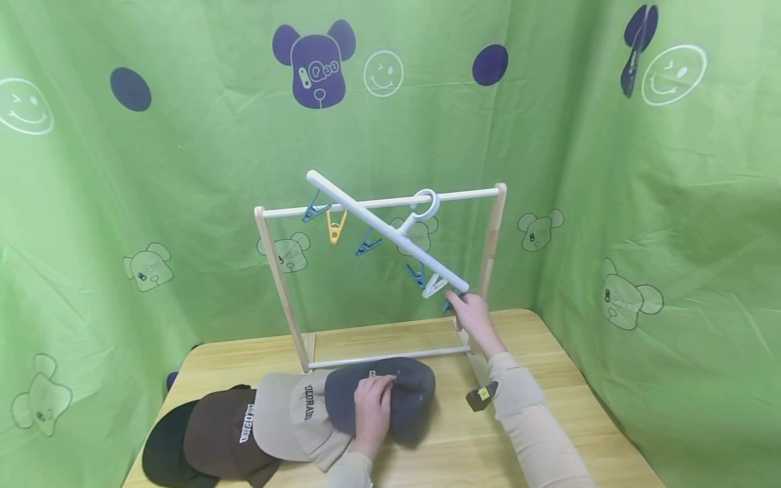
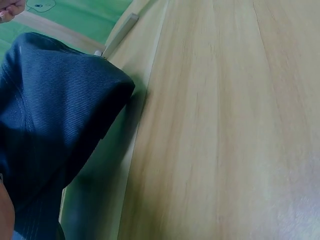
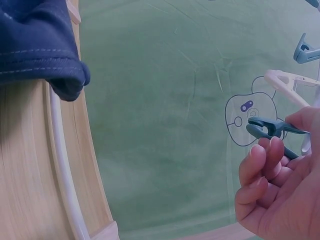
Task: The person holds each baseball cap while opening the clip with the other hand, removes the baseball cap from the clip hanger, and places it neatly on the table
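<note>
My left hand (image 1: 372, 412) grips a navy baseball cap (image 1: 417, 393), which partly covers the beige cap beside it. In the left wrist view the ribbed navy cap (image 2: 70, 100) fills the left side, with only a sliver of the hand at the edge. My right hand (image 1: 472, 317) pinches the handles of a blue-green clip (image 3: 267, 127) at the low right end of a white clip hanger (image 1: 372, 218). That hanger tilts down to the right, its ring hook (image 1: 429, 203) on the rack's top bar. A white clip (image 1: 434, 286) hangs just left of the hand.
A wooden rack (image 1: 283, 291) stands at the back of the table (image 1: 549, 407). A beige cap (image 1: 281, 413), a brown cap (image 1: 213, 434) and a black cap (image 1: 161, 447) overlap at the left. More clips, including a yellow clip (image 1: 335, 229), hang along the hanger. Green cloth surrounds the table.
</note>
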`<action>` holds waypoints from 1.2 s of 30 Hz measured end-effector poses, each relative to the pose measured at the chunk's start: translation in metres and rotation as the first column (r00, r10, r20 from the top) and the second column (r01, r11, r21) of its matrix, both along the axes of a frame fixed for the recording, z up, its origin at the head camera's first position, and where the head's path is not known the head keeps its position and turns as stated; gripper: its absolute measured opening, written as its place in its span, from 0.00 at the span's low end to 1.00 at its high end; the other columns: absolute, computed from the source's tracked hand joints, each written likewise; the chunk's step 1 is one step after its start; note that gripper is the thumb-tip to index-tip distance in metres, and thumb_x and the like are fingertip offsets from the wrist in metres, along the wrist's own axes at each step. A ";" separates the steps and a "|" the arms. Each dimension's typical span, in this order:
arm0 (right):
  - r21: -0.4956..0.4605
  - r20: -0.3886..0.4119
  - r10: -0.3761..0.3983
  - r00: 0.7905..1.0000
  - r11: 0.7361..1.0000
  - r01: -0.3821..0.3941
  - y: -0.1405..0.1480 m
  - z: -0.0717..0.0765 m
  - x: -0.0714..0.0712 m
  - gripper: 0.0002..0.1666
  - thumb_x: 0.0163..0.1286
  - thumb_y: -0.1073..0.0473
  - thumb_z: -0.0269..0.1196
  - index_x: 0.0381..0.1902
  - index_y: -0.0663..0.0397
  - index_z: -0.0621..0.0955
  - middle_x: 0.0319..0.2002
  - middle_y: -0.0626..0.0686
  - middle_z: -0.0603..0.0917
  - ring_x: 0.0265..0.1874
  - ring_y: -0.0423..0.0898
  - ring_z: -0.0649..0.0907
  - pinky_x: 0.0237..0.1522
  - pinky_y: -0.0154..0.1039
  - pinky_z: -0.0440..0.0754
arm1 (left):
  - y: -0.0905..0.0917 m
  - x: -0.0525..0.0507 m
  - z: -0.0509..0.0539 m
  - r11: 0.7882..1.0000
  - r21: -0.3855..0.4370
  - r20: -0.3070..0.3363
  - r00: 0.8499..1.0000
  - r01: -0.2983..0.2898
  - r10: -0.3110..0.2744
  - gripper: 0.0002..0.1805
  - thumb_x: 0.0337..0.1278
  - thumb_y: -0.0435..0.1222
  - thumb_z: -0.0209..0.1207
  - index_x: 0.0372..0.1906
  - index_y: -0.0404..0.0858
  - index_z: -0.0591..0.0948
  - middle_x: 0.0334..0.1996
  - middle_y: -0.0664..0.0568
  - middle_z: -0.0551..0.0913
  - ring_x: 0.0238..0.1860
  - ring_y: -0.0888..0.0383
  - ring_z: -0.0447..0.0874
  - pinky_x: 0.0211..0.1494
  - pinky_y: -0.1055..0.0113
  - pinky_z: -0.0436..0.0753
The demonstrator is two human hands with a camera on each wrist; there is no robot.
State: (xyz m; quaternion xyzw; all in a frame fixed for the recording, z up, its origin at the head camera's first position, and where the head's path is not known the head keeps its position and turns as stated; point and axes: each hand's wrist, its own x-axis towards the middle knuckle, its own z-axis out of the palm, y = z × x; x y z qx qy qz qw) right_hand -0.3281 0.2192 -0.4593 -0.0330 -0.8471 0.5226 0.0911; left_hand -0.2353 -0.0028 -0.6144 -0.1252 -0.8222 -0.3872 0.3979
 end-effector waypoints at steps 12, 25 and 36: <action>-0.014 0.013 0.003 1.000 1.000 -0.002 0.000 -0.001 -0.002 0.28 0.72 0.43 0.54 0.30 0.64 0.80 0.08 0.46 0.70 0.09 0.41 0.70 0.17 0.35 0.72 | 0.004 0.002 -0.005 1.000 -0.013 0.073 0.997 0.001 0.000 0.09 0.49 0.29 0.66 0.34 0.45 0.87 0.32 0.57 0.87 0.38 0.57 0.80 0.52 0.53 0.76; -0.033 0.026 0.010 1.000 0.999 -0.009 0.000 -0.001 -0.002 0.26 0.72 0.44 0.54 0.31 0.64 0.79 0.09 0.48 0.71 0.09 0.41 0.70 0.17 0.34 0.72 | 0.006 0.006 -0.003 0.998 -0.046 0.201 0.979 0.045 -0.035 0.08 0.50 0.28 0.65 0.35 0.43 0.87 0.34 0.54 0.87 0.42 0.52 0.81 0.63 0.35 0.69; -0.038 0.017 0.005 1.000 0.999 -0.005 -0.001 -0.002 -0.003 0.27 0.72 0.45 0.54 0.30 0.66 0.79 0.08 0.46 0.69 0.10 0.45 0.72 0.16 0.35 0.71 | 0.006 0.006 -0.007 0.990 -0.123 0.235 0.971 0.073 -0.043 0.09 0.50 0.28 0.65 0.36 0.43 0.87 0.38 0.52 0.88 0.45 0.51 0.83 0.63 0.36 0.70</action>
